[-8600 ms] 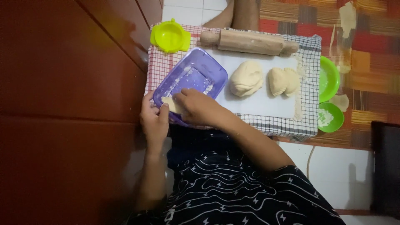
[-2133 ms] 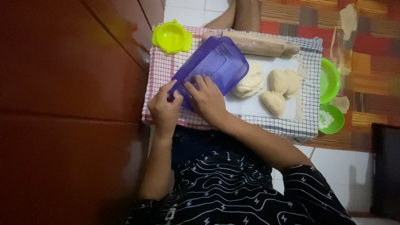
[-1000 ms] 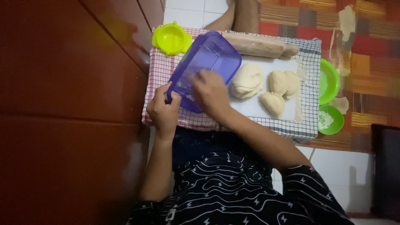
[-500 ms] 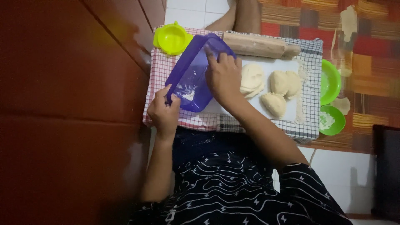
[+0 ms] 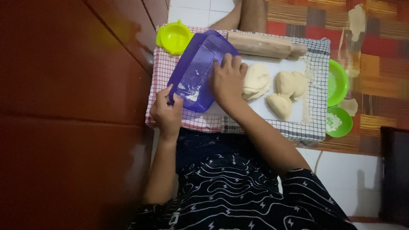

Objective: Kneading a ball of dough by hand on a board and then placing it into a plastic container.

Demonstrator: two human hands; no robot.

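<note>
Head view shows your left hand (image 5: 167, 111) gripping the near corner of the tilted purple translucent plastic container (image 5: 197, 72). Your right hand (image 5: 228, 81) lies open, fingers spread, against its far rim, touching the pale dough lump (image 5: 257, 79) just beyond.

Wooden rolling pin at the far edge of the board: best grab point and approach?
Grip the rolling pin on its thick middle barrel, coming from above. It lies flat and crosswise, with its top uncovered; the purple container crowds its left end, and the right handle is thin.
</note>
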